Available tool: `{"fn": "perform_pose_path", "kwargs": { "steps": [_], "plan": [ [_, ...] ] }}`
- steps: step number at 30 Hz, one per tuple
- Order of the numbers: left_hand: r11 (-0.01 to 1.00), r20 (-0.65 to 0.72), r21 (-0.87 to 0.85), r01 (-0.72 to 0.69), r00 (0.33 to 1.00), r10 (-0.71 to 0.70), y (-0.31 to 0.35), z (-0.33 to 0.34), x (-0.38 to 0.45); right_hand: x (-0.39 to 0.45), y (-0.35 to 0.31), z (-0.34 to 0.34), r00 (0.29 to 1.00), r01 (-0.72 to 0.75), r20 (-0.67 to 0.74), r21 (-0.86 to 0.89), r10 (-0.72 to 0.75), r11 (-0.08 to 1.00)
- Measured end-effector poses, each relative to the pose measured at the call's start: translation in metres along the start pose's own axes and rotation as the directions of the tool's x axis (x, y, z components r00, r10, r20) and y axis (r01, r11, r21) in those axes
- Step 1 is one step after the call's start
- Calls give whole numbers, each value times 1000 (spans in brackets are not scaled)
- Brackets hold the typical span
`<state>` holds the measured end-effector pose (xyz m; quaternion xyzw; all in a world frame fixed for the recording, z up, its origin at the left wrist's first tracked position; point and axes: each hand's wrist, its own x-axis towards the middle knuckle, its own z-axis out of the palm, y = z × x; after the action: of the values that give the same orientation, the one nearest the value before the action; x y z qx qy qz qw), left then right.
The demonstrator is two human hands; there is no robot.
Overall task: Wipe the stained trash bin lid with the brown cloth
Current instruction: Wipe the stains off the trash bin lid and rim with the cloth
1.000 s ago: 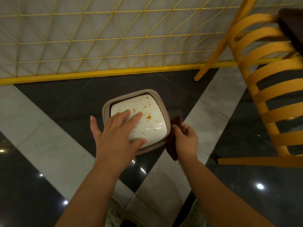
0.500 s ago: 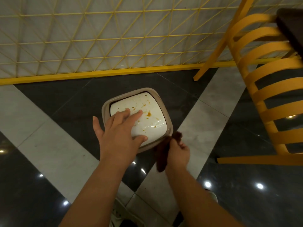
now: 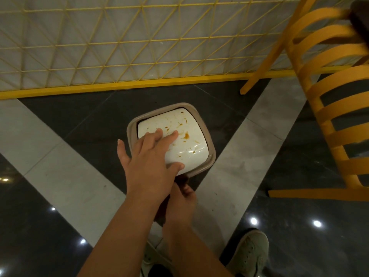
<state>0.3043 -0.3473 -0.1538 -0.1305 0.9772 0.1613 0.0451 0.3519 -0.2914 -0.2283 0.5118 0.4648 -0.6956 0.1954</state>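
A small trash bin with a taupe rim (image 3: 212, 148) stands on the floor below me. Its white lid (image 3: 191, 144) carries orange-brown stains, the biggest near its middle right. My left hand (image 3: 148, 160) lies flat on the lid's near left part, fingers straight and spread, thumb on the near edge. My right hand (image 3: 180, 202) is below the bin's near edge, partly under my left wrist, and grips the brown cloth (image 3: 162, 211). Only dark bits of the cloth show beside that hand.
A yellow slatted chair (image 3: 331, 108) stands close on the right, one leg (image 3: 319, 193) running along the floor. A yellow mesh fence (image 3: 119, 47) with a yellow base bar closes the far side. My grey shoes (image 3: 249, 254) are on the glossy tiled floor below.
My right hand has pulled the brown cloth from the bin's right side down and left, to below its near edge and under my left wrist. My left hand stays on the lid.
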Motion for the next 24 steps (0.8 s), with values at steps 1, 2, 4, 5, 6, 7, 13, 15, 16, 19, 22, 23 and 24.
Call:
{"fn": "perform_pose_path", "kwargs": {
  "steps": [1, 2, 4, 5, 6, 7, 13, 15, 16, 19, 22, 23, 24],
  "plan": [
    [1000, 2, 1, 2, 1000, -2, 0, 0, 0, 1, -10, -6, 1000, 17, -18, -6, -17, 1000],
    [1000, 4, -3, 7, 1000, -7, 0, 0, 0, 2, -22, -12, 998, 49, -44, -10, -49, 999],
    [1000, 16, -13, 16, 1000, -16, 1, 1, 0, 10, -50, -23, 990, 109, -84, -31, -111, 994],
    [1000, 22, -16, 18, 1000, -18, 1, 2, 0, 16, -62, -27, 986, 132, -94, -47, -136, 990],
    [1000, 24, -18, 19, 1000, -18, 1, 2, 1, 21, -74, -30, 982, 154, -97, -53, -159, 987],
    [1000, 25, -19, 19, 1000, -19, 1, 2, 1, 26, -84, -32, 979, 171, -102, -51, -176, 984],
    [999, 1, 1, 52, 999, -52, 8, 4, 2, 23, -71, -18, 966, 187, -183, 16, -181, 982],
    [999, -1, 8, 48, 999, -48, 9, 5, 1, 11, -41, -11, 982, 130, -135, -2, -129, 991],
    [999, -3, 8, 42, 999, -42, 8, 5, 1, 5, -30, -8, 992, 81, -97, 1, -80, 997],
    [1000, -10, 13, 27, 1000, -27, 3, 5, 0, 2, -26, -10, 1000, -5, -28, -10, 5, 1000],
    [1000, -4, 9, 16, 1000, -16, 1, 4, 1, 15, -58, -26, 994, 95, -57, -49, -98, 994],
    [1000, 0, 8, 15, 1000, -15, 1, 4, 1, 21, -75, -30, 988, 127, -76, -64, -132, 990],
    [1000, 3, 5, 13, 1000, -13, 2, 4, 1, 29, -91, -33, 983, 152, -86, -91, -160, 984]
  ]
}}
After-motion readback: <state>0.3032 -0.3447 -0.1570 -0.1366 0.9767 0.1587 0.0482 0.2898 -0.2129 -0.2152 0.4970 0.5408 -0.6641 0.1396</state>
